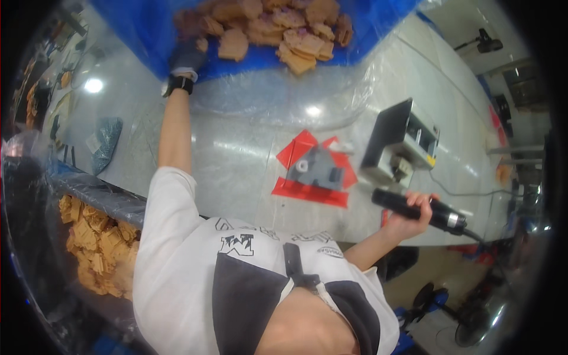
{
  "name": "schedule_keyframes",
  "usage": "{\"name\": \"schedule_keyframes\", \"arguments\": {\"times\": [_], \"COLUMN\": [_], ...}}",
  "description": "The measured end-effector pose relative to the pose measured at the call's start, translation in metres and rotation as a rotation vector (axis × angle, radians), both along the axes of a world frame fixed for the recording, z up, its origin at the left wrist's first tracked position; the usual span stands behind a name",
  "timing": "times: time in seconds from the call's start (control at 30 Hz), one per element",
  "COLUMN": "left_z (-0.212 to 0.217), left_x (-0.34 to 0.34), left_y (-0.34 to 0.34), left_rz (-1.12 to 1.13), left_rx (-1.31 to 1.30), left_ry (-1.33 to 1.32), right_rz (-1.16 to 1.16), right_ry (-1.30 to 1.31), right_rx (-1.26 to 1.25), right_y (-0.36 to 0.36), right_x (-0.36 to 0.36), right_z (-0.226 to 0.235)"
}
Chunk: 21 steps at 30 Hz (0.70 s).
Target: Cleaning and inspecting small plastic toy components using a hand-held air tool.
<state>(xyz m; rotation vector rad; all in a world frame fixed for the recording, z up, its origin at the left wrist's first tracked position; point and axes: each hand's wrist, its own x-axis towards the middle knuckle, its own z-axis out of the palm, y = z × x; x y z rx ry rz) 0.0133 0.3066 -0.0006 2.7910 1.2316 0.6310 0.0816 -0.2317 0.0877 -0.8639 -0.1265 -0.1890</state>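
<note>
Glossy white table (248, 154): right hand (414, 212) fingers wrapped around black cylindrical tool (421, 210); gloved left hand (187, 59) fingers' grip unclear

A blue plastic bag (148, 41) lies open at the far edge of the surface (236, 154), with tan flat pieces (278, 29) heaped in it. A clear plastic bag (35, 195) with a dark blue rim stands at the person's left, holding more tan pieces (97, 242). On the grey box-shaped machine (402, 142) at the right sits a small yellow label (432, 160), too small to tell more.
</note>
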Motion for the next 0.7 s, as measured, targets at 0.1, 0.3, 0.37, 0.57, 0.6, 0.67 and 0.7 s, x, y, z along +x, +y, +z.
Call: {"name": "schedule_keyframes", "arguments": {"times": [0.1, 0.3, 0.37, 0.57, 0.6, 0.67, 0.7], "left_z": [0.045, 0.029, 0.011, -0.014, -0.016, -0.017, -0.012], "left_x": [-0.021, -0.015, -0.01, -0.018, -0.02, -0.025, -0.028], "left_y": [-0.061, -0.276, -0.318, -0.334, -0.332, -0.33, -0.331], "left_rz": [-0.22, -0.541, -0.44, -0.611, -0.612, -0.649, -0.644], "left_rx": [-0.617, -1.267, -1.364, -0.665, -0.668, -0.542, -0.544], "left_ry": [-0.701, -0.87, -0.746, -0.293, -0.288, -0.318, -0.313], "right_rz": [0.016, 0.057, 0.035, 0.021, 0.014, -0.001, -0.013], "right_ry": [0.04, 0.058, 0.069, 0.081, 0.088, 0.103, 0.112], "right_rx": [-0.001, -0.008, -0.022, -0.027, -0.03, -0.044, -0.058], "right_y": [0.002, 0.006, 0.0, -0.019, -0.02, -0.017, -0.015], "right_x": [0.002, 0.003, 0.002, -0.005, -0.005, -0.004, -0.004], "right_z": [-0.003, -0.008, -0.009, -0.017, -0.019, -0.018, -0.017]}}
